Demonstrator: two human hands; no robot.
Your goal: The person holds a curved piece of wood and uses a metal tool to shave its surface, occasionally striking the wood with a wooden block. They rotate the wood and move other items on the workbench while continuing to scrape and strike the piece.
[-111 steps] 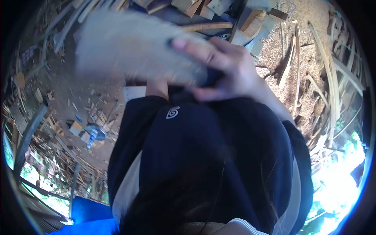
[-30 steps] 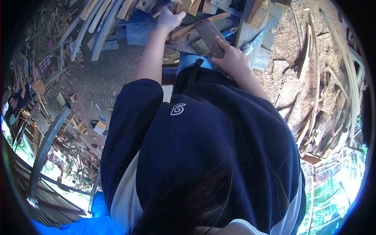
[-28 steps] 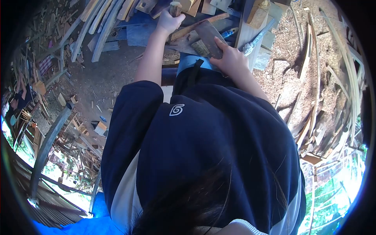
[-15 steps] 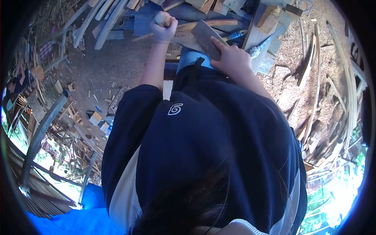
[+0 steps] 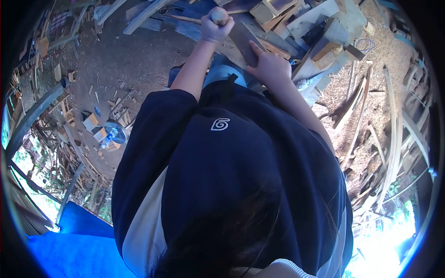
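Observation:
My left hand (image 5: pixel 214 32) is wrapped in a fist round a pale wooden handle (image 5: pixel 219 17), whose rounded end points up at me. What the handle belongs to is hidden below the fist. Just to the right, my right hand (image 5: pixel 272 68) grips the edge of a flat grey-brown wooden board (image 5: pixel 244 44), fingers along its top. The board slants up and left from that hand, and its upper end comes close to the left fist. Both hands are out in front of my lap, over a low work surface.
Wood offcuts (image 5: pixel 309 23) and a small wooden box frame (image 5: pixel 273 10) are heaped beyond the hands. A clear plastic bottle (image 5: pixel 110 137) is on the dirt floor at left. Long curved strips (image 5: pixel 391 120) lie at right among wood shavings. Blue sheeting (image 5: pixel 79 252) is at lower left.
My left fist has moved right with the handle, closer to the board's upper end. My right hand keeps its hold on the board. The whole view has shifted slightly.

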